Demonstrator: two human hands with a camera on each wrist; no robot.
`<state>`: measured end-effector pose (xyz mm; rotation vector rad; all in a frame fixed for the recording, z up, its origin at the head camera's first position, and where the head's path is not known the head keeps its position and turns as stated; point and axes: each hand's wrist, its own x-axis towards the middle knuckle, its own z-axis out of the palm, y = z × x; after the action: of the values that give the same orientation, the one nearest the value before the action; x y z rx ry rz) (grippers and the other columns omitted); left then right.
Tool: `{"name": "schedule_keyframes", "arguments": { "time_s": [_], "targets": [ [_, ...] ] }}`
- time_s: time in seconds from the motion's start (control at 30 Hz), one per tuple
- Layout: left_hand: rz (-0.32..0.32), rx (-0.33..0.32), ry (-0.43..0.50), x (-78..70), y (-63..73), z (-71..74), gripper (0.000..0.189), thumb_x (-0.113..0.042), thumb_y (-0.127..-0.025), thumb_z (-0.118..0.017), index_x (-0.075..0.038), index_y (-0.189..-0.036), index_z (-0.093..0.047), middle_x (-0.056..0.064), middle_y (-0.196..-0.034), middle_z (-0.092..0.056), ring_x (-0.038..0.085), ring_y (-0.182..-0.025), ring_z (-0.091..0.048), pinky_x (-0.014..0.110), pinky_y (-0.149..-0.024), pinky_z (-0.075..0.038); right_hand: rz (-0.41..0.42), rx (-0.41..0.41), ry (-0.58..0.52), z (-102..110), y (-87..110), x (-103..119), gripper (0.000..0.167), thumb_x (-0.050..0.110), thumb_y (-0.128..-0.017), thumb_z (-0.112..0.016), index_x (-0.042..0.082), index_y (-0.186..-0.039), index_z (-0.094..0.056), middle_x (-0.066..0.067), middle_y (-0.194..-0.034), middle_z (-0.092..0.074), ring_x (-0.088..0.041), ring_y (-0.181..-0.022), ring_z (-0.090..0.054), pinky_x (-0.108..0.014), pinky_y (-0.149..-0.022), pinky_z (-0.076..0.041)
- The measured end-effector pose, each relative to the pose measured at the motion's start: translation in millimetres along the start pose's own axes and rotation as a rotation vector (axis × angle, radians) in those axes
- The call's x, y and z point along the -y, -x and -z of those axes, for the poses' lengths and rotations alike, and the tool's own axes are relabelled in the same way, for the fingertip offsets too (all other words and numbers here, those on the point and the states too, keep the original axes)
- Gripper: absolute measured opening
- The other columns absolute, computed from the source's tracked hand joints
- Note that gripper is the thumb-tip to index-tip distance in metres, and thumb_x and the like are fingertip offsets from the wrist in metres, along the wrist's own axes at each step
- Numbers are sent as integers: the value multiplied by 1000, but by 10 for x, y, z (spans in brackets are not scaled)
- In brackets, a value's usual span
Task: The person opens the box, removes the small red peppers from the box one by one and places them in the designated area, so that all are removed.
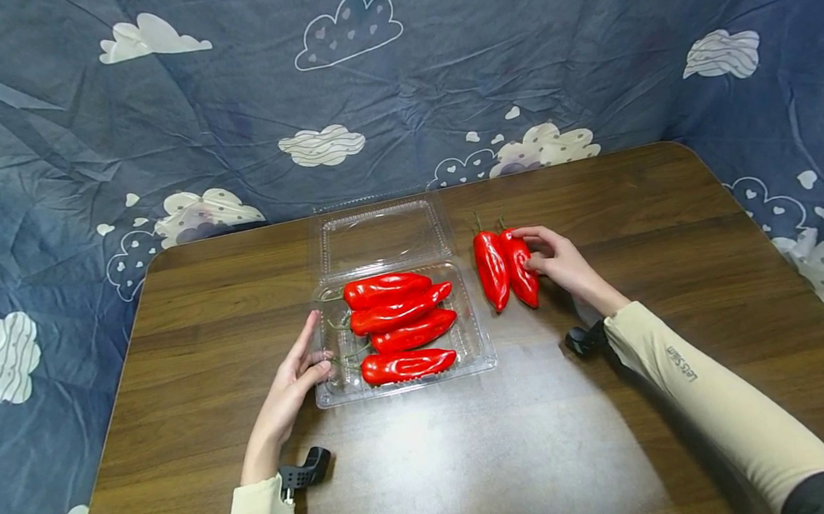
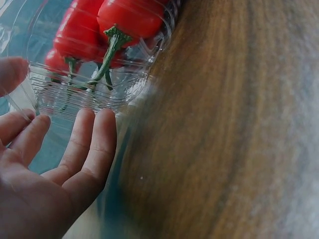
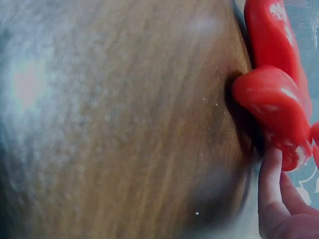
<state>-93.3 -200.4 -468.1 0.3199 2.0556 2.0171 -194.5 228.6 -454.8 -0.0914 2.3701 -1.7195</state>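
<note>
Four-sided and clear, a plastic container (image 1: 477, 338) stands on the table with its hinged lid folded back. Several long red peppers (image 1: 408, 364) lie crosswise in it, green stems toward the left. My left hand (image 1: 293, 382) touches the container's left side, fingers extended and thumb near the front corner; the left wrist view shows fingertips (image 2: 102, 117) against the ribbed wall. Right of the container two more red peppers lie side by side, stems pointing away. My right hand (image 1: 559, 262) holds the right-hand pepper (image 1: 519, 275) between thumb and fingers, near its stem end. The left-hand pepper (image 1: 491, 269) lies against it.
The open clear lid (image 1: 380, 239) lies behind the container near the table's back edge. A brown wood-grain table (image 1: 472, 468) carries everything. Dark blue cloth (image 1: 495, 39) with white clouds hangs behind and at both sides. A black wrist camera (image 1: 306, 469) is strapped to each arm.
</note>
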Motion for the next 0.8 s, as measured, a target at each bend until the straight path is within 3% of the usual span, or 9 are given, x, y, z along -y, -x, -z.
{"name": "schedule_keyframes", "arguments": {
  "time_s": [0.2,0.47,0.8],
  "targets": [
    [-2,0,-3,0,-1,4,72,4,-94,-48,-12,-155,-13,8,-159,-9,31,-115,-45,25,-88,-48,-6,-19,-13,-5,-4,9,50,-4,-92,-48,-1,-141,-40,-28,-140,-40,-35,-108,-50,-25,-75,-52],
    [-6,3,-7,-6,-3,9,72,3,-94,-49,-12,-154,-13,8,-159,-9,31,-115,-45,25,-88,-48,61,-70,-68,27,1,85,45,-4,-92,-48,-6,-137,-43,-28,-136,-45,-39,-111,-51,-20,-80,-51],
    [-2,4,-5,-8,-1,2,72,4,-94,-49,-12,-155,-13,7,-159,-9,34,-116,-44,25,-88,-48,133,-33,-59,-47,13,236,41,-4,-92,-49,-7,-134,-47,-29,-128,-53,-36,-107,-53,-22,-82,-50]
  ]
}}
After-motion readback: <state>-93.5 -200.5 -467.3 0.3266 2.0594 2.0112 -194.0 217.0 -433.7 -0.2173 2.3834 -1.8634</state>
